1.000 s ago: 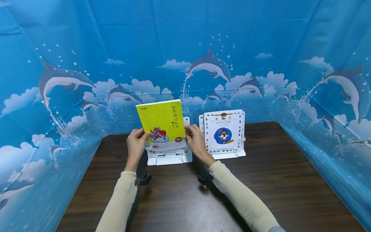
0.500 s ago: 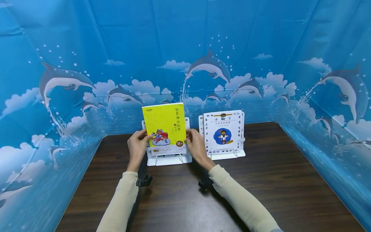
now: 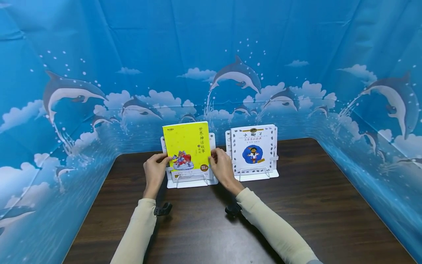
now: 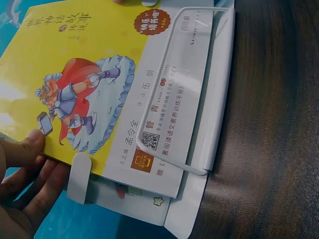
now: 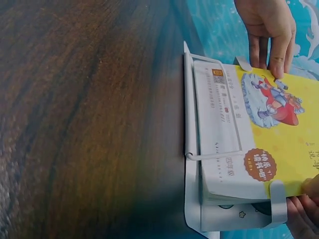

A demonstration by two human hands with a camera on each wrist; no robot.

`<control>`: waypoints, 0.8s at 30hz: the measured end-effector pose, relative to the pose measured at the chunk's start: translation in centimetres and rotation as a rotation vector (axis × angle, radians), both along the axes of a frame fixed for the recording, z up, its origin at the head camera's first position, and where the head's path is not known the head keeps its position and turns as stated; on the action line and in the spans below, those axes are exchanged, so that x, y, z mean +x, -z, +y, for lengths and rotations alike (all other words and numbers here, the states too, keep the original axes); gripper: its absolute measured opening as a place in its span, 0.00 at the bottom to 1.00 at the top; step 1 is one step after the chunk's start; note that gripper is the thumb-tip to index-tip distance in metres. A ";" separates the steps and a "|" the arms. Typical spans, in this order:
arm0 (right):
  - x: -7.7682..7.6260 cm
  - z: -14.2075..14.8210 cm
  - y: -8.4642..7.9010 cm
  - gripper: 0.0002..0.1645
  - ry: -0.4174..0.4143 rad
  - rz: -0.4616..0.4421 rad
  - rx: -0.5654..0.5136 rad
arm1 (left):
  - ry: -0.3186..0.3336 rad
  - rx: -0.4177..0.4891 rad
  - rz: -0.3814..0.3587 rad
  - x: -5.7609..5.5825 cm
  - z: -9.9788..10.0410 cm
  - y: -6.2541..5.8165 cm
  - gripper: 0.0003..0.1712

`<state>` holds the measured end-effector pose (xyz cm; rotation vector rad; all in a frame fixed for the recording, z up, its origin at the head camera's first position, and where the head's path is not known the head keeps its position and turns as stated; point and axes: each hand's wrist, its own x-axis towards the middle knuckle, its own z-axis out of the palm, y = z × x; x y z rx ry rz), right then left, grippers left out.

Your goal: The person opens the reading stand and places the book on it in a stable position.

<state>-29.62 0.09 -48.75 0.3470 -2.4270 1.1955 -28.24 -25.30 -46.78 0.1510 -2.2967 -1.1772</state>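
Observation:
A yellow book (image 3: 186, 146) with a cartoon figure on its cover leans on a white book stand (image 3: 212, 141). Its lower edge sits behind the stand's wire holder (image 4: 164, 74). My left hand (image 3: 155, 170) pinches the book's left edge, thumb on the cover and the other fingers behind. At the right edge my right hand (image 3: 224, 167) holds the book, its thumb (image 5: 311, 186) on the cover. Side clips (image 4: 79, 177) of the stand reach round the book's edges near my fingers.
Just to the right, a second white stand (image 3: 258, 177) bears a white picture book (image 3: 267, 146) with a blue round picture. Both stands are on a dark wooden table (image 3: 204, 227). A blue dolphin-print cloth (image 3: 197, 44) rises behind and at both sides.
The yellow book has moved down and straightened from a slight tilt, its lower edge now behind the wire holder. Both hands have stayed at its edges.

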 end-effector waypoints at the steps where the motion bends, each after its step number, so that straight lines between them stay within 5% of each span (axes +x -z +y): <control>1: 0.0 0.0 0.0 0.12 0.001 -0.001 0.000 | -0.002 -0.001 0.005 0.0 -0.1 0.0 0.17; 24: 0.5 1.7 -1.2 0.14 -0.041 0.008 0.005 | -0.014 0.008 0.013 1.1 0.8 0.0 0.11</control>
